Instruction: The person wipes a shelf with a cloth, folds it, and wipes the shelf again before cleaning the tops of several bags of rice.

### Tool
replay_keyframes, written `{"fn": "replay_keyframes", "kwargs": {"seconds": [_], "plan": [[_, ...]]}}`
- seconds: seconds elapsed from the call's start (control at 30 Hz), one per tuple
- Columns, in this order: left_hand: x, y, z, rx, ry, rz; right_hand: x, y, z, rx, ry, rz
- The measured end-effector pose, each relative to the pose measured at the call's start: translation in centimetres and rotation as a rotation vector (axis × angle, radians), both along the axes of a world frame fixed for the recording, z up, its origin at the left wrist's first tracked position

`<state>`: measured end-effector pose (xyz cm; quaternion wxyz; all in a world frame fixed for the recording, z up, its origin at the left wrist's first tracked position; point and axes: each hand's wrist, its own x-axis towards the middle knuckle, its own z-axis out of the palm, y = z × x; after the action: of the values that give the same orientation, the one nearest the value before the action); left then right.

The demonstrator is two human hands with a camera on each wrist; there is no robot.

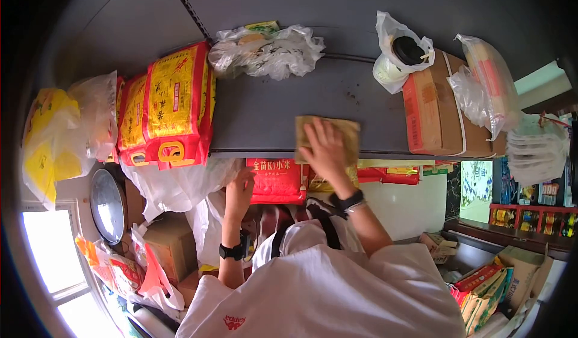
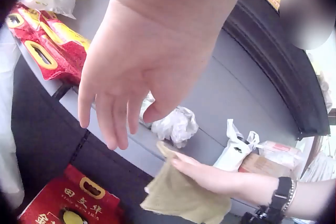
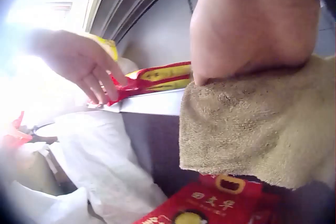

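The right hand (image 1: 326, 151) lies with spread, fairly straight fingers on a tan cloth (image 1: 346, 134) at the front edge of the dark grey shelf (image 1: 265, 115). In the right wrist view the cloth (image 3: 252, 129) hangs below the right hand (image 3: 252, 29). Off to the left, the left hand (image 1: 239, 193) hangs in front of the shelf, beside a red bag (image 1: 277, 184) on the level below. Its fingers are loosely bent and hold nothing, as the left wrist view of the left hand (image 2: 142, 71) shows. Dark specks (image 1: 354, 95) dot the shelf behind the cloth.
Red and yellow bags (image 1: 174, 97) stand on the shelf's left, with crumpled clear plastic (image 1: 277, 55) at the back. Towards the right are a white plastic bag holding a black-lidded item (image 1: 400, 58), a cardboard box (image 1: 436, 109) and a clear packet (image 1: 490, 79). White bags (image 1: 180, 184) hang below left.
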<state>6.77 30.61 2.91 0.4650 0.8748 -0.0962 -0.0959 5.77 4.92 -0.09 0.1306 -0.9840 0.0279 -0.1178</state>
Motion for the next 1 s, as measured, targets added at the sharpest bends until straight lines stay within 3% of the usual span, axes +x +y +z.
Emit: {"fn": "replay_keyframes", "kwargs": {"seconds": [0.07, 0.13, 0.23, 0.33, 0.47, 0.57, 0.77, 1.0], "plan": [[-0.3, -0.5, -1.1, -0.006, -0.057, -0.07, -2.3, -5.0, 1.1, -0.04, 0.058, -0.15], [-0.7, -1.0, -1.3, -0.012, -0.043, -0.076, -4.1, -9.9, -1.5, -0.104, 0.006, -0.322], [-1.4, -2.0, -1.3, -0.068, 0.024, -0.12, -4.5, -12.7, -1.7, -0.104, -0.015, -0.356], [-1.9, -2.1, -1.7, -0.058, 0.06, -0.133, -2.0, -9.3, 0.0, -0.21, 0.205, -0.207], [-1.7, -1.9, -1.8, -0.078, 0.055, -0.142, 2.1, -3.1, -0.2, -0.106, 0.08, 0.076], [-1.5, -1.5, -1.1, -0.085, 0.054, -0.112, 6.7, -3.3, 0.1, -0.014, 0.119, 0.101], [-1.1, 0.0, -2.6, -0.091, 0.105, -0.068, 14.2, -9.6, 0.1, -0.08, 0.198, -0.12], [-0.8, 0.6, -2.6, -0.039, 0.092, -0.08, 16.7, -13.3, -0.4, -0.104, 0.195, -0.198]]}}
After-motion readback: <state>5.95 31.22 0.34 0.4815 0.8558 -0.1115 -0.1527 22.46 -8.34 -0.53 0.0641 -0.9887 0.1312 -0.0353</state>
